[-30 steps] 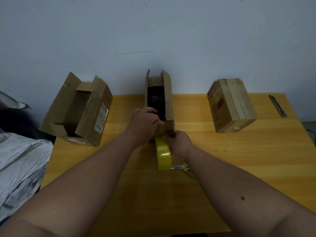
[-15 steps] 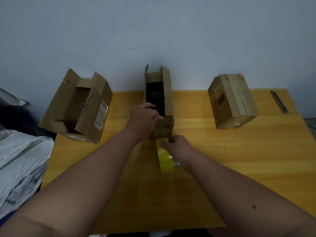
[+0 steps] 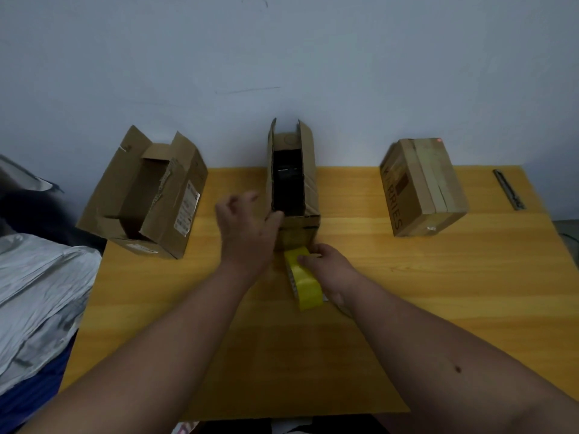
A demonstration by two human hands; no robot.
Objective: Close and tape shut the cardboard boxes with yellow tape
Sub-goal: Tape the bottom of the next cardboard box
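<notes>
1. The middle box (image 3: 293, 186) is standing at the centre of the table (image 3: 438, 292), against the wall (image 3: 282, 57), with its two long cardboard flaps sticking up and its top gaping; something dark is sitting inside, too shadowed to identify.
2. The roll of yellow tape (image 3: 305, 281) is standing on edge on the table just in front of this box, its glossy band reaching to the box's near end.
3. The right hand (image 3: 329, 266) is gripping the roll, fingers curled over its top next to the box's lower front edge.
4. The left hand (image 3: 247, 230) is hovering beside the box's left wall, fingers loosely spread and blurred, holding nothing; the thumb is lying close to the box's near corner, though I cannot tell whether it is touching.
5. Three brown cardboard boxes are showing in all. The left box (image 3: 147, 195) is overhanging the table's left corner, flaps open, a white label on its side, its hollow looking bare. The right box (image 3: 423, 186) is sitting closed, pale tape running along its top seam and dark lettering down its side.
6. One slim metal tool (image 3: 508, 189) is lying near the far right edge of the smooth yellow wooden table.
7. Crinkled silvery sheeting (image 3: 40, 292) is lying off to the left.
</notes>
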